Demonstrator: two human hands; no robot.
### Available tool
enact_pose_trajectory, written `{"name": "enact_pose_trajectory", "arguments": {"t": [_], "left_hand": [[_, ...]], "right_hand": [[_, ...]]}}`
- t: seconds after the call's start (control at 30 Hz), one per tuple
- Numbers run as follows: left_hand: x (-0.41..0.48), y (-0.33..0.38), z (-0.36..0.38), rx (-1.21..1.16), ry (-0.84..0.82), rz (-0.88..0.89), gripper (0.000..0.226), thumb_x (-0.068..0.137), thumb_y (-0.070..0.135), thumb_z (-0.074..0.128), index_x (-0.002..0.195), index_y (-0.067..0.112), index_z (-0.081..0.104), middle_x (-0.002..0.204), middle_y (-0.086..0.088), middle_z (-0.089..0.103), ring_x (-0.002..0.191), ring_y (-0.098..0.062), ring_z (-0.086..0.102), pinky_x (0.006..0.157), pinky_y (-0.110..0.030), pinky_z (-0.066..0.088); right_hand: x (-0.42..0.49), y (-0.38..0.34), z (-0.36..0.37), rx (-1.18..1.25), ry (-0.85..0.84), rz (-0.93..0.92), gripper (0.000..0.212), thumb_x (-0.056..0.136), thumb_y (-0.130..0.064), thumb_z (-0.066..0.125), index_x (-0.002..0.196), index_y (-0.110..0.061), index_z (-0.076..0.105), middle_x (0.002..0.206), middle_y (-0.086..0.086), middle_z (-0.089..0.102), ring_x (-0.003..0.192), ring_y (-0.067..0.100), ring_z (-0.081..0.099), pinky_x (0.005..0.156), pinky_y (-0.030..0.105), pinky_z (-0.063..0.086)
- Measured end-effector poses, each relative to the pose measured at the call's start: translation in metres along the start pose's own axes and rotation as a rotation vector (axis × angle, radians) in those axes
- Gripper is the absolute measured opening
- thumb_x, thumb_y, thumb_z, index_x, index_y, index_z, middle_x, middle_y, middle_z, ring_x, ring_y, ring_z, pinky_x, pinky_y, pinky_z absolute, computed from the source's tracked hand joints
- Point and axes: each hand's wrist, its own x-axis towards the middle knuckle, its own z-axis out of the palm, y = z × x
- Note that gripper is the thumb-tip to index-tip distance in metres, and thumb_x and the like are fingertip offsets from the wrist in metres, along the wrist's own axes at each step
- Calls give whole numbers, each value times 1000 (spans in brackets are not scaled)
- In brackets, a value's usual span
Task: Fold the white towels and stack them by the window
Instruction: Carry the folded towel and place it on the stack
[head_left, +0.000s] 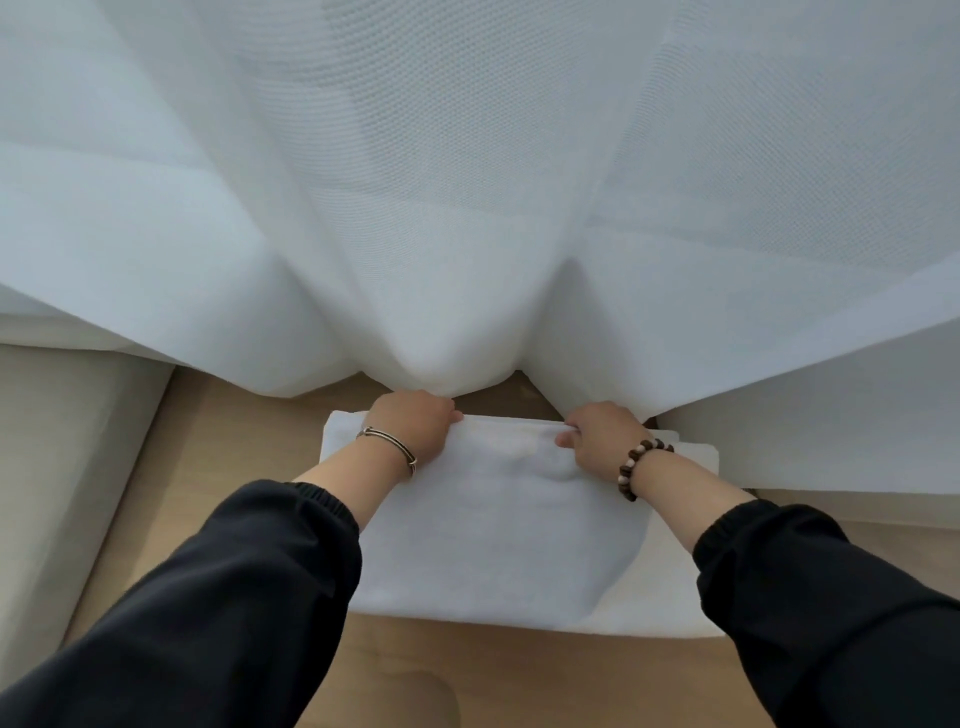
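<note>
Two towel (493, 525) grips — left hand (415, 428), right hand (597, 441)

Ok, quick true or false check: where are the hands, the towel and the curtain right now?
1. Both hands have a grip on the far edge of the towel. True: the left hand and the right hand curl over the far edge of the towel.
2. The beaded bracelet is on the left wrist. False: the beaded bracelet is on the right wrist; the left wears a thin bangle.
3. The towel lies on a wooden surface. True: wooden surface.
4. The curtain hangs well clear of the hands. False: the curtain comes down right to both hands.
5. The sleeves are white. False: the sleeves are black.
</note>
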Motion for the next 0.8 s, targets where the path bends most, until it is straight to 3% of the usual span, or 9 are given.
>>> {"name": "enact_pose_trajectory", "arguments": {"t": [0.17,0.27,0.4,0.47,0.53,0.57,0.67,0.73,0.8], "left_hand": [[2,0,-3,-240,-25,-21,39,93,56,42,81,22,57,80,3,55,80,-19,51,67,-29,35],[6,1,-2,-276,-12,32,28,95,45,47,85,21,58,87,0,58,89,-22,54,69,-29,36],[10,8,1,-119,29,18,34,101,39,37,101,15,61,104,-6,63,98,-25,56,72,-30,36],[7,14,6,5,172,45,26,98,34,48,100,13,62,100,-6,65,95,-27,60,67,-30,38],[2,18,11,60,397,54,19,69,15,82,79,11,66,76,-8,63,72,-29,61,57,-29,41],[0,22,17,41,520,46,27,54,5,85,72,11,65,71,-7,62,67,-29,60,56,-30,43],[-11,50,33,-91,639,85,24,69,13,65,93,13,68,99,-9,66,99,-31,58,80,-42,45],[-23,72,41,-114,473,134,45,84,33,39,119,17,63,127,-11,59,123,-32,49,97,-54,37],[-31,85,46,-40,302,108,66,88,48,13,145,25,36,153,-9,32,143,-31,24,109,-58,11]], "right_hand": [[4,2,-3,-18,-3,2,26,101,-26,42,89,-11,60,100,9,62,84,21,51,69,24,33],[10,4,-3,-10,-1,-5,28,101,-22,40,98,-8,65,105,7,64,95,25,58,70,24,34],[14,3,6,-91,56,-5,27,102,-23,37,103,-11,62,108,8,64,98,26,59,71,26,36],[12,3,11,-116,119,1,30,103,-27,35,110,-12,60,108,7,63,98,25,59,70,27,35],[9,7,15,-63,205,6,36,103,-33,32,108,-13,62,104,6,64,94,24,60,67,27,35],[7,11,16,-25,241,16,39,103,-33,30,104,-12,63,100,6,65,91,24,59,65,27,34],[3,31,11,21,258,71,44,102,-29,27,84,-9,61,85,7,61,78,25,55,61,28,33],[0,47,5,58,191,113,46,102,-29,26,67,-10,49,70,6,52,66,23,49,55,29,30],[-1,60,1,116,114,136,46,102,-29,24,62,-12,40,64,4,46,59,18,42,51,30,27]]}}
